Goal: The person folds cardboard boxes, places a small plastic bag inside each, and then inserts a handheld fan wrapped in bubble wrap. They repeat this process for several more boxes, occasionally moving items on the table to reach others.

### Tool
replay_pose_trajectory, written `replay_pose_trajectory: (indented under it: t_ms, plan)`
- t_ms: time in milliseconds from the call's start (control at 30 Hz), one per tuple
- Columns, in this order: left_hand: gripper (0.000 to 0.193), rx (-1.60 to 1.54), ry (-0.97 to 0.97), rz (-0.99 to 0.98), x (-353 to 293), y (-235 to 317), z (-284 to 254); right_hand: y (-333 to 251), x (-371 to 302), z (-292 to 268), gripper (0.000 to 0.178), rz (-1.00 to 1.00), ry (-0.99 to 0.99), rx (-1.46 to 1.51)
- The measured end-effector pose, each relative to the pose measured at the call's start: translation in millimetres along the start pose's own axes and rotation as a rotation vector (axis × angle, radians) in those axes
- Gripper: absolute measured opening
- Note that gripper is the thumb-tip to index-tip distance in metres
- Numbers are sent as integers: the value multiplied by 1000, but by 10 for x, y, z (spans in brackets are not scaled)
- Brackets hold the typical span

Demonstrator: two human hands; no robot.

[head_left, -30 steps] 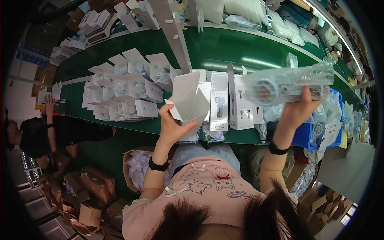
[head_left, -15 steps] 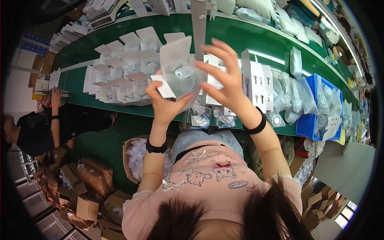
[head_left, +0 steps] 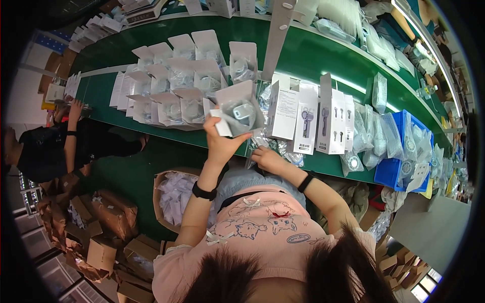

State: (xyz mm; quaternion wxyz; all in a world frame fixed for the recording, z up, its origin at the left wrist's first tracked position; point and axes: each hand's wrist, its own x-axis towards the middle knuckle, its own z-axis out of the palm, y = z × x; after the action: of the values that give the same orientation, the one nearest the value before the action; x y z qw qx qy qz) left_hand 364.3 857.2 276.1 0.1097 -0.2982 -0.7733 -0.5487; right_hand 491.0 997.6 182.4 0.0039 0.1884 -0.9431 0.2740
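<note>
My left hand (head_left: 222,141) is closed around an open white box (head_left: 237,93), tilted with its mouth facing up. Inside the box lies a light grey device (head_left: 243,113) wrapped in clear plastic. At the front edge of the bench my right hand (head_left: 269,159) has its fingers drawn together among small clear plastic bags (head_left: 292,157). What those fingers grip, if anything, is hidden. Left of the held box stand several open white boxes (head_left: 174,108) in rows, flaps up, each with plastic-wrapped contents. One more open box (head_left: 242,63) stands just behind it.
Printed upright boxes (head_left: 305,118) stand to the right. Beyond them are bubble-wrapped items (head_left: 371,134) and a blue crate (head_left: 388,171) of bagged parts. A metal post (head_left: 278,40) rises from the green bench (head_left: 323,55). A person (head_left: 45,151) works at the far left.
My right hand has come down from beside the box to the bags at the bench edge. My left hand has lowered the box and moved it slightly right. The view has shifted a little.
</note>
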Motion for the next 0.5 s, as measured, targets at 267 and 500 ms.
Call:
replay_pose_trajectory:
  t_ms: [267, 500]
  plan:
    - [66, 195, -189, -157, 71, -152, 220, -478, 381, -1326, 31, 264, 920, 800]
    - [21, 95, -190, -195, 326, -73, 97, -316, 869, -1182, 25, 208, 1084, 460]
